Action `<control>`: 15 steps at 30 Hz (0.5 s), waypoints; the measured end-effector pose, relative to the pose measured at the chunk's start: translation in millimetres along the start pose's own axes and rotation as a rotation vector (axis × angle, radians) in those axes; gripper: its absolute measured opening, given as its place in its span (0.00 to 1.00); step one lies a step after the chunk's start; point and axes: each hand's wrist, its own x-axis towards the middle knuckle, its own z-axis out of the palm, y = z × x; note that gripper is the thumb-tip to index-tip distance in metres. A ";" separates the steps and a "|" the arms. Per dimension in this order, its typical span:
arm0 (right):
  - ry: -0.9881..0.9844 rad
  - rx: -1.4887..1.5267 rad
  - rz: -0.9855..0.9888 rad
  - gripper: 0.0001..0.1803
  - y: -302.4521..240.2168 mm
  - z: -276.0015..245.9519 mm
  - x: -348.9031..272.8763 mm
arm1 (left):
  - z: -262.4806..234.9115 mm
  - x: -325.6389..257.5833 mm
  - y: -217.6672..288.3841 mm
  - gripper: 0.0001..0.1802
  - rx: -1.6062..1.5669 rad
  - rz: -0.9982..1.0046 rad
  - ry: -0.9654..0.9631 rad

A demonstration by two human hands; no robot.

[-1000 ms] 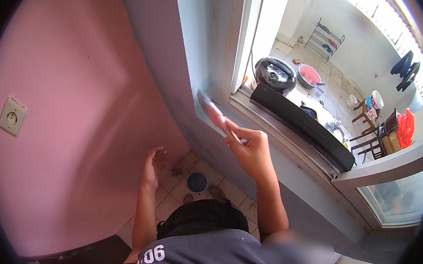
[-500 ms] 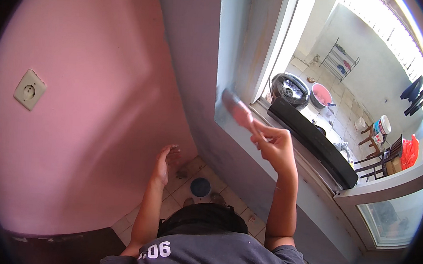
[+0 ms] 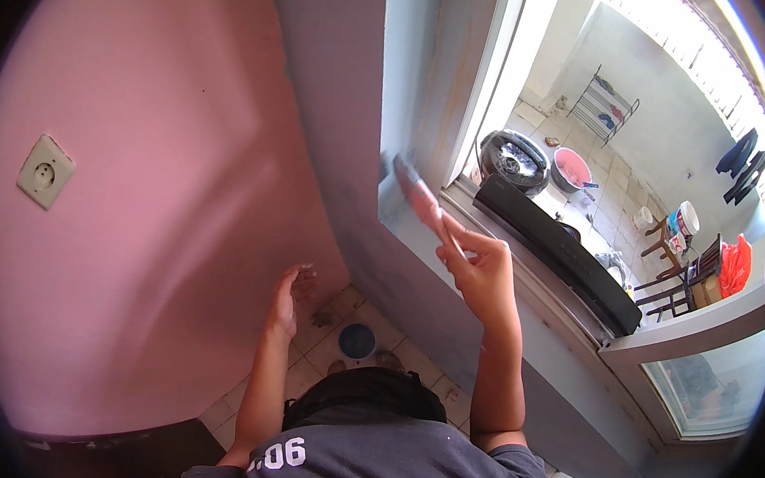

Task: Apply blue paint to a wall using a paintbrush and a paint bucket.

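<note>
My right hand (image 3: 479, 264) grips the handle of a paintbrush (image 3: 423, 199), which has a pinkish lower part and a dark tip. The brush is tilted up and to the left, its tip at the blue-grey side face of the window recess (image 3: 406, 83); whether it touches cannot be made out. My left hand (image 3: 290, 296) is raised with nothing in it, fingers apart, in front of the pink wall (image 3: 173, 226). A blue round container (image 3: 357, 341) stands on the tiled floor by my feet.
A long black bar-shaped object (image 3: 557, 257) lies along the window sill. Beyond the opening are a black tub-like thing (image 3: 513, 163), a pink basin (image 3: 571, 168), a shoe rack (image 3: 604, 111) and a dark chair (image 3: 705, 263). A wall socket (image 3: 46, 173) is at left.
The brush and my right hand have shifted slightly left in the picture, as has most of the surrounding scene. My left hand stays raised much as before.
</note>
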 end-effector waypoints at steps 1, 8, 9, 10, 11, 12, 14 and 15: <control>0.078 -0.012 -0.015 0.26 5.0 3.5 4.4 | 1.2 0.3 -0.9 0.18 -0.001 0.001 0.000; -0.113 0.075 -0.050 0.24 20.6 11.7 3.7 | 6.1 0.9 0.3 0.17 -0.036 0.019 -0.045; -0.155 0.123 -0.032 0.24 17.3 5.8 0.6 | 4.2 0.1 0.8 0.17 -0.038 0.026 -0.041; -0.150 0.122 0.006 0.24 9.4 2.8 -2.8 | 0.9 -0.2 0.6 0.17 -0.042 0.031 -0.035; -0.149 0.120 0.003 0.24 9.9 1.9 -3.1 | -0.2 -0.1 0.4 0.17 -0.037 0.023 -0.019; -0.077 0.133 -0.034 0.24 11.4 1.7 -2.7 | -0.7 0.0 0.4 0.17 -0.033 0.016 -0.004; 0.043 0.137 -0.086 0.24 10.1 6.7 1.5 | -1.1 -1.1 1.3 0.19 -0.016 0.016 -0.007; 0.047 0.136 -0.088 0.24 14.5 13.6 4.2 | -0.7 -1.0 1.9 0.22 0.002 0.014 -0.011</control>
